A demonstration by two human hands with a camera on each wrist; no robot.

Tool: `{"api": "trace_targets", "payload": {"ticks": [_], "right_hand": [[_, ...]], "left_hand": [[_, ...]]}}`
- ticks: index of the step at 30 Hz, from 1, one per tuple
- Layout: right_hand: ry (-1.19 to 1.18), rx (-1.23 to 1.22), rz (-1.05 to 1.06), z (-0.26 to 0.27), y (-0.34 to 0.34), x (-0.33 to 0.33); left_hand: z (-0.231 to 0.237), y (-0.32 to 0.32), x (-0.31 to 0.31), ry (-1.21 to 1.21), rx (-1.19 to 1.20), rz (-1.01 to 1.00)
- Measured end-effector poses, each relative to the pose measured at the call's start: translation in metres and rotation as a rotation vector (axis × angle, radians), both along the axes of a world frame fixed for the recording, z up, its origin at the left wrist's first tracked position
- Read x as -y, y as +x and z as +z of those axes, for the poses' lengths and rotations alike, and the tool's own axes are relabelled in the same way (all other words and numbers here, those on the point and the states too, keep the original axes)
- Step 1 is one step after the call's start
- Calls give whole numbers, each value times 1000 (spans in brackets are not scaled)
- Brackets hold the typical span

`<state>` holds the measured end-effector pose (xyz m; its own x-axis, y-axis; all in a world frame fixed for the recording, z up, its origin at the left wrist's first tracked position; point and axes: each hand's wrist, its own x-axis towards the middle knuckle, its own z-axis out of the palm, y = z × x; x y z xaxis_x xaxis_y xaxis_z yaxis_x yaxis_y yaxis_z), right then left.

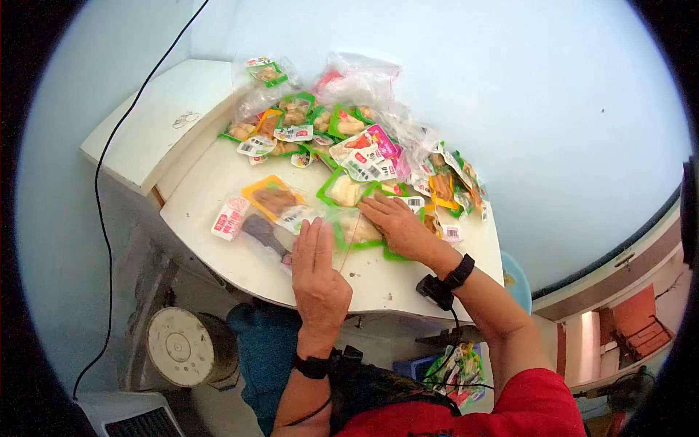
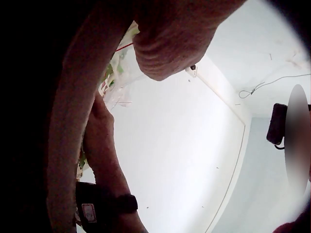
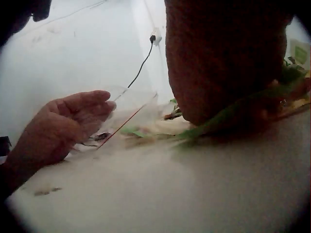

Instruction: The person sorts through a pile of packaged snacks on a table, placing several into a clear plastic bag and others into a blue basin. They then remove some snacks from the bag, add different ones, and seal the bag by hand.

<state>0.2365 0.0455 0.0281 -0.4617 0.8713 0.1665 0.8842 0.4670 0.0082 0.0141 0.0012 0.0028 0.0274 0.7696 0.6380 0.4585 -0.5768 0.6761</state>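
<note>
A clear plastic bag (image 3: 141,109) with a red seal line lies between the hands, partly over the packets in the head view. My left hand (image 1: 319,269) stands at the bag's near side with straight fingers together, fingertips right at the film. In the right wrist view, that left hand (image 3: 63,124) shows side-on. My right hand (image 1: 399,227) rests with extended fingers on a green-edged food packet (image 1: 360,231) of pale food. Left of them lie an orange-edged packet (image 1: 273,198) of brown food and a dark packet (image 1: 263,231).
Many food packets (image 1: 295,113) and crumpled clear bags (image 1: 364,76) are heaped at the back of the white table (image 1: 196,207). Below stand a round stool (image 1: 180,347) and a blue crate (image 1: 411,369) beside colourful wrappers (image 1: 459,371). A black cable (image 1: 102,197) hangs left.
</note>
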Motion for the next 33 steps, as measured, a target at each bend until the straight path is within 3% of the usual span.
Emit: {"api": "trace_targets", "payload": {"ticks": [10,13,16,19,22,33], "right_hand": [[-83,-160,70,10,-6,14],[-65,-433,-6,29,-8,21],[-18,-467,-273,40,8,8],[129,-262,-439,46,32,-4],[332,-204,-490,25,69,-13],[261,37,-621,18,77,-25]], "left_hand": [[2,0,1,-29,-23,19],[1,0,0,-17,-26,17],[0,0,0,-20,-33,23],[-1,0,-1,-4,-17,14],[3,-1,0,-34,-5,12],[0,0,0,-22,-2,16]]}}
